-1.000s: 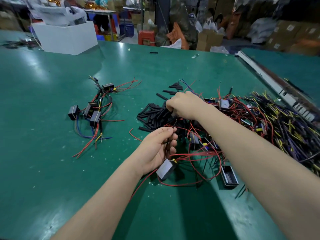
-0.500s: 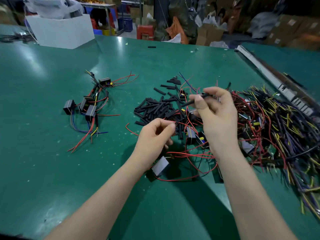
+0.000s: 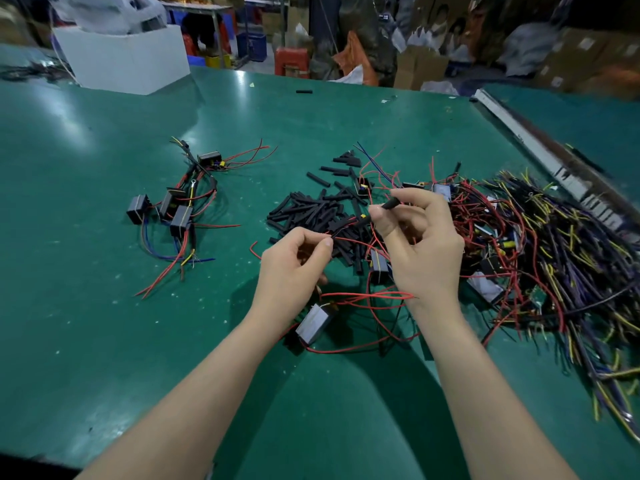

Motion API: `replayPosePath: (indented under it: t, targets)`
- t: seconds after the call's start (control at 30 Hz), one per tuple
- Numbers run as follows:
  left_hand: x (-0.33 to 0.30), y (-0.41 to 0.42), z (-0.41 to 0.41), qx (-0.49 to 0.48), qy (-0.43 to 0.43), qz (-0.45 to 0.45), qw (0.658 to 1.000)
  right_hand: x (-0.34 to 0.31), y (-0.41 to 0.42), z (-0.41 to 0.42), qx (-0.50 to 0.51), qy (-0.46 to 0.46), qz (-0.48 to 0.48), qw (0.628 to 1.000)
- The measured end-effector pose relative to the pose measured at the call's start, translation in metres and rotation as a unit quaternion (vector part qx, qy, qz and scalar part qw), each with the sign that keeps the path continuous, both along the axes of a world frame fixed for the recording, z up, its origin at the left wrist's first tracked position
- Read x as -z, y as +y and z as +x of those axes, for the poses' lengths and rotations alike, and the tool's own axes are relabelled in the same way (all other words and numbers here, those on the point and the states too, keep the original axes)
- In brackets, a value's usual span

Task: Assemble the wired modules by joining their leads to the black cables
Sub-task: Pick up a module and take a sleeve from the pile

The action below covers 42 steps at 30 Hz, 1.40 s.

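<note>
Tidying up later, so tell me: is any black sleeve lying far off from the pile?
Yes. One black sleeve lies alone near the green table's far edge, well beyond the pile of black sleeves.

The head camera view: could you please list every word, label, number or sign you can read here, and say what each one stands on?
No text can be read in this view.
Cardboard boxes at the back: pale labels, too blurred to read.
Modules on the green table: no readable marking.
Module below the left hand: plain grey face, no print visible.
</note>
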State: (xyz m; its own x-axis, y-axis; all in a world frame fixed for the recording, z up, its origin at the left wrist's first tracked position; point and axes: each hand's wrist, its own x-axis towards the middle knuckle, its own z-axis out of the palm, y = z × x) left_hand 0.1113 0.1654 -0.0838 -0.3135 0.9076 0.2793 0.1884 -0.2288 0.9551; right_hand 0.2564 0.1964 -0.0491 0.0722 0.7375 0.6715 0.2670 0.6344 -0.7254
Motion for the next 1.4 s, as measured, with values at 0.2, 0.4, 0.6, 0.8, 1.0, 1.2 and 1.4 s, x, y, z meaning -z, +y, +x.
replayPosePath:
  t: [0.2, 0.4, 0.6, 0.8, 1.0, 1.2, 1.4]
  targets:
    - [-0.0013, 0.0015, 0.0003, 0.014, 0.002, -0.006, 1.0, 0.0013, -0.0004, -0.0024, -0.011, 0.009, -0.007, 1.0]
    - [-0.0003, 0.0018, -0.0015, 0.02, 0.009, 0.001, 1.0, 0.0063, 0.0007, -0.0025, -0.016, 0.016, -0.021, 1.0]
    - [0.0002, 0.004, -0.0008, 0.053, 0.002, 0.007, 0.999, 0.0064, 0.0005, -0.0029, -0.031, 0.049, -0.062, 0.996]
    - [0.0008, 0.0049, -0.0026, 0.087, -0.071, 0.0, 0.994, 0.0023, 0.004, -0.0003, -0.092, 0.121, -0.158, 0.976]
    - [-0.0024, 0.0035, -0.0039, 0.116, -0.073, -0.001, 0.991, 0.0023, 0.0034, 0.0014, -0.089, 0.09, -0.172, 0.977]
    - [-0.003, 0.002, -0.0018, 0.13, -0.07, -0.004, 0.989, -0.0002, -0.0005, -0.0017, -0.148, 0.073, -0.172, 0.971]
    - [-0.0023, 0.0026, 0.0013, 0.103, -0.053, 0.005, 0.993, -0.0009, 0.0015, 0.0003, -0.178, 0.072, -0.206, 0.959]
